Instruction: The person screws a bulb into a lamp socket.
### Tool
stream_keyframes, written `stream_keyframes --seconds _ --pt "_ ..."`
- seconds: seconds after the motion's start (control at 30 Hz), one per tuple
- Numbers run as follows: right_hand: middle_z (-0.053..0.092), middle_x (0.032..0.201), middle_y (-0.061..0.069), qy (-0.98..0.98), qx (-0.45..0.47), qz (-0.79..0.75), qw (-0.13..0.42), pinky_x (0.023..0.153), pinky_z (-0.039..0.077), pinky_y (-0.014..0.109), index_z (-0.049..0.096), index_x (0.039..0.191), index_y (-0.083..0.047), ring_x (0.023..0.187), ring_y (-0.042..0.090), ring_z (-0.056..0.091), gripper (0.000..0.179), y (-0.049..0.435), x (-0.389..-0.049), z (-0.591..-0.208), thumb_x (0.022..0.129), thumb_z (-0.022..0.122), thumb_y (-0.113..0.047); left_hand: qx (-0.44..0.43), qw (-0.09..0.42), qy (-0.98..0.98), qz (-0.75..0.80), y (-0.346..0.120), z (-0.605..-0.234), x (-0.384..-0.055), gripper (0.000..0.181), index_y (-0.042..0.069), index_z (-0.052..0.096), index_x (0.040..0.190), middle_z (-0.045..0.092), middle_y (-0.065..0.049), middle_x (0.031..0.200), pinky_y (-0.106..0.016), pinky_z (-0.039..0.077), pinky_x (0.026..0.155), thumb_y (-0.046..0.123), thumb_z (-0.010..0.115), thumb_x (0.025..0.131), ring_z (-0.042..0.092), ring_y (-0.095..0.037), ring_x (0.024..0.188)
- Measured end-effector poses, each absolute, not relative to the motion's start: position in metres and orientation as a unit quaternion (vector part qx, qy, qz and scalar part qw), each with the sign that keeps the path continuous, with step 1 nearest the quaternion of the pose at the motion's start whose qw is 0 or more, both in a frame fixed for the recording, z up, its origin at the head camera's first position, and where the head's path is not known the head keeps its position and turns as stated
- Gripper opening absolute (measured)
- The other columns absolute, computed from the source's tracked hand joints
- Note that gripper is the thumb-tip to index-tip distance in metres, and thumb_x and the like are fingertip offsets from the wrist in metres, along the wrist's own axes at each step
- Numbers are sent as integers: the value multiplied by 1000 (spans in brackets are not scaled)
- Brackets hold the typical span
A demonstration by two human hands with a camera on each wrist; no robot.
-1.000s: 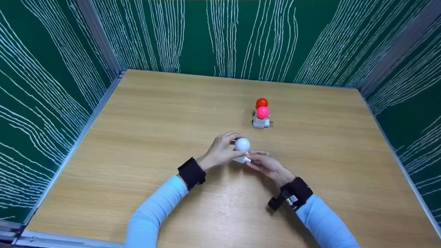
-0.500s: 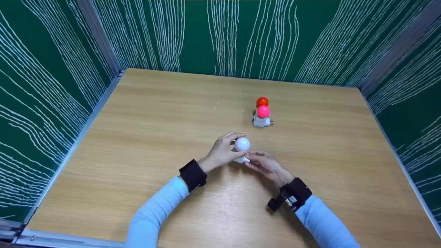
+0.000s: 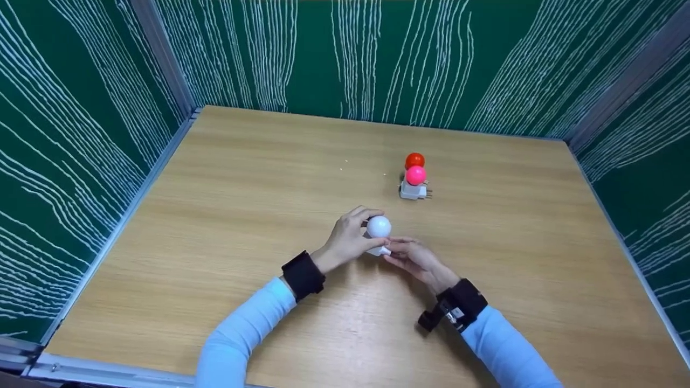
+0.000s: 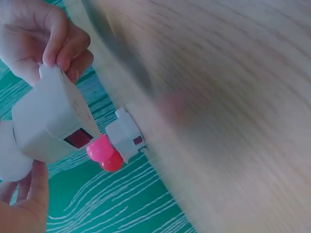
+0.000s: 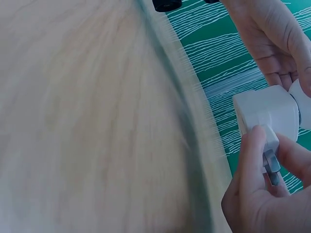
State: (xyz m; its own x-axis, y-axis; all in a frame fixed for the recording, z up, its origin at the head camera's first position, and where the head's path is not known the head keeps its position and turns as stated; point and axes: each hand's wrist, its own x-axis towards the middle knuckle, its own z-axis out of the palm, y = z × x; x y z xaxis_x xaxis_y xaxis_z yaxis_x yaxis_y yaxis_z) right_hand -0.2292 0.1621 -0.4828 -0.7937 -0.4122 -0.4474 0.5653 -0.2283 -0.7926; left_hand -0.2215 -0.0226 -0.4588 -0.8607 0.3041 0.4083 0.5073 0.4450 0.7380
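Between my hands is a white plug-in lamp socket point(image 5: 266, 109) with a round white bulb point(image 3: 379, 226) in it, held just above the table. My left hand point(image 3: 349, 235) grips the bulb end, its fingers behind and the thumb in front. With fingertips and thumb, my right hand point(image 3: 419, 260) pinches the small plug block on the socket's side; metal prongs point(image 5: 271, 167) stick out of it in the right wrist view. A dark red switch point(image 4: 79, 138) shows on the socket body in the left wrist view.
Farther back stand a pink bulb point(image 3: 415, 175) and a red bulb point(image 3: 414, 160) on white plug-in socketry point(image 3: 412, 191), prongs pointing right; whether it is one unit or two is unclear. Tiny pale specks lie left of it. Green, white-streaked walls point(image 3: 312, 64) enclose the wooden table point(image 3: 259, 178).
The head view has shifted slightly, so the far bulbs appear a little to the right. Both hands keep nearly the same hold on the lamp socket.
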Motion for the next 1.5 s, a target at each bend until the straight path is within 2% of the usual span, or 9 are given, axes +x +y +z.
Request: stream_keyframes --seconds 0.17,0.47,0.6,0.7,0.83,1.0,1.17,1.3,1.5 --pt "69 81 1 553 67 -768 314 75 54 23 68 81 -10 75 12 65 22 160 -232 -483 85 53 4 -250 112 -839 -470 -25 -459 -222 53 -1 59 115 61 -10 107 -13 49 80 17 79 69 61 -20 95" --pt "69 80 1 563 62 -758 324 75 55 23 68 81 -11 74 12 65 20 162 -234 -483 85 55 3 -255 94 -839 -472 -26 -457 -223 52 -1 60 113 62 -10 108 -13 49 80 16 79 68 61 -19 95" --pt "67 77 -1 568 53 -753 327 75 54 22 67 80 -10 72 9 64 19 163 -237 -482 85 54 3 -267 91 -838 -468 -27 -454 -226 49 -1 62 111 61 -12 111 -15 50 80 15 80 68 60 -21 98" --pt "67 76 -3 576 31 -749 326 74 54 21 66 80 -11 71 7 63 12 165 -238 -482 82 59 -1 -281 85 -837 -462 -27 -451 -229 49 -1 62 110 61 -12 113 -21 51 83 15 80 67 59 -21 101" --pt "68 79 -2 571 -4 -750 334 73 54 21 67 84 -10 72 8 64 8 170 -237 -485 77 68 -7 -307 60 -824 -473 -29 -452 -232 49 -2 62 111 61 -11 111 -24 51 84 13 80 68 59 -21 100" --pt "69 77 -1 579 31 -740 340 72 55 21 67 81 -11 71 9 64 10 170 -232 -487 82 61 -2 -325 17 -809 -489 -30 -457 -234 48 -3 61 112 62 -12 111 -22 52 83 10 78 69 59 -20 100" --pt "68 76 1 567 55 -749 339 71 55 22 67 78 -10 70 11 65 16 167 -232 -490 85 56 1 -294 -5 -816 -497 -30 -461 -232 49 -3 58 116 58 -13 117 -25 50 87 7 76 71 58 -22 103" --pt "67 80 3 565 66 -758 320 74 55 23 64 79 -9 73 13 65 11 165 -230 -488 84 60 1 -274 14 -829 -487 -26 -460 -230 52 -3 55 119 55 -13 122 -21 48 90 7 74 72 56 -23 107" --pt "63 87 4 552 82 -778 289 80 54 25 58 85 -6 80 15 64 9 163 -229 -486 82 62 1 -245 96 -862 -433 -21 -456 -226 57 1 57 119 57 -8 115 -23 48 85 20 79 70 56 -20 103"
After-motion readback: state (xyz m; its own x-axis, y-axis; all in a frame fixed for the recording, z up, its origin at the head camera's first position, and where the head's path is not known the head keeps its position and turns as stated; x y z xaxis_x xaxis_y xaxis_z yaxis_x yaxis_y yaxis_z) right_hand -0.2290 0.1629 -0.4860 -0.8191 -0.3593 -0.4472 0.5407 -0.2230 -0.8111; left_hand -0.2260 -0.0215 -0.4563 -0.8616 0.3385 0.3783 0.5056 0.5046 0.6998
